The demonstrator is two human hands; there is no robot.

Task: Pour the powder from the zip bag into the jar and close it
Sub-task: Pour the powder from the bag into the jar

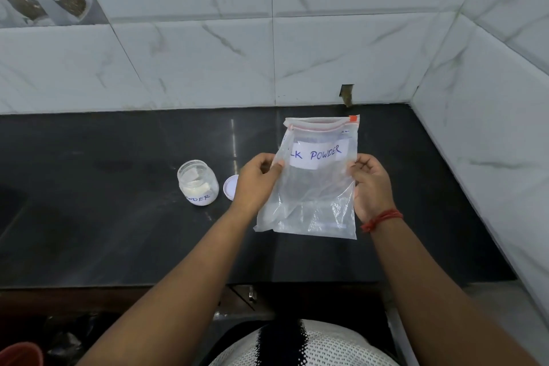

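Nearby, open jar (pixel 198 183), lid (pixel 231 186) beside left hand (pixel 258 178).

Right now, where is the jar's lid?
In the head view the white lid lies on the dark counter, just right of the open jar and partly hidden behind the left hand.

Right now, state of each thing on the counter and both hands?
zip bag: held upright over the counter, mouth open, looks nearly empty
jar: upright, open, white powder inside
lid: off, lying on the counter beside the jar
left hand: pinches the bag's left edge
right hand: pinches the bag's right edge
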